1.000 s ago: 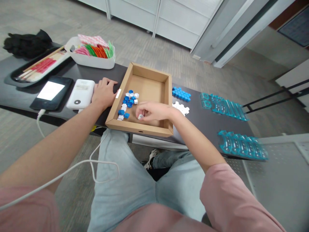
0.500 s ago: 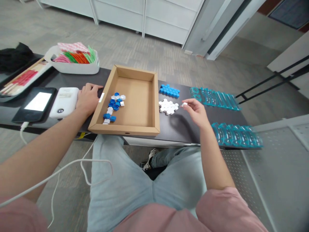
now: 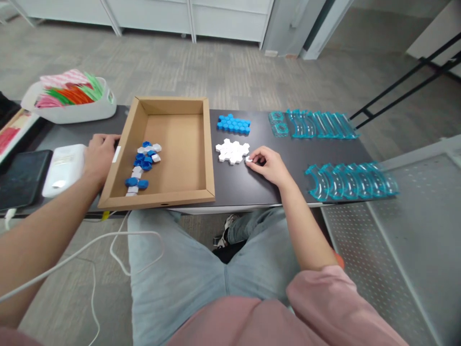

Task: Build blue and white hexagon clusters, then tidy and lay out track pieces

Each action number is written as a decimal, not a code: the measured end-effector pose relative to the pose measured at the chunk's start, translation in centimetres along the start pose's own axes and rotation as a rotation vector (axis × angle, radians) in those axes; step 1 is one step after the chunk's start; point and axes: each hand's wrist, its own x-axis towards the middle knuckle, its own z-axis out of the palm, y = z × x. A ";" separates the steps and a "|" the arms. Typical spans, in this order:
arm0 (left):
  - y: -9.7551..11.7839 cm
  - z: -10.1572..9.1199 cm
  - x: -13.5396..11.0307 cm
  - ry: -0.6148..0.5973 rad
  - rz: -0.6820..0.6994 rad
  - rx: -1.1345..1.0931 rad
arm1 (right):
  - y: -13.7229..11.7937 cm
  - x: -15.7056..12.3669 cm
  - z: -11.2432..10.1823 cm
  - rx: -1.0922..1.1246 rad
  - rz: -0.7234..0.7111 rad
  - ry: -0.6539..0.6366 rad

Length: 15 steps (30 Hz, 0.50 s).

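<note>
I saw the right hand (image 3: 268,166) holding a white piece (image 3: 248,159) in a tight pinch just beside the white cluster (image 3: 232,151) on the worktop (image 3: 239,187), while the left hand (image 3: 99,156) lay loosely open beside the cardboard box (image 3: 210,163).

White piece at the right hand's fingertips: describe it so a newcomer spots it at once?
On the dark table, find the cardboard box, then the white cluster to its right. Beside that cluster's right edge, the right hand pinches the white piece. It alone is held; its neighbours lie grouped.
</note>
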 end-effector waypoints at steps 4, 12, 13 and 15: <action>-0.3 0.3 0.5 0.000 -0.035 -0.007 | 0.2 0.0 0.3 -0.010 -0.027 0.008; -0.4 0.2 0.6 0.003 -0.039 -0.010 | 0.5 0.1 0.5 -0.015 -0.058 0.007; -0.4 0.2 0.6 0.001 -0.031 -0.001 | 0.4 0.1 0.5 -0.018 -0.058 0.009; -0.5 0.2 0.6 0.003 -0.022 0.007 | 0.5 0.1 0.6 -0.024 -0.056 0.014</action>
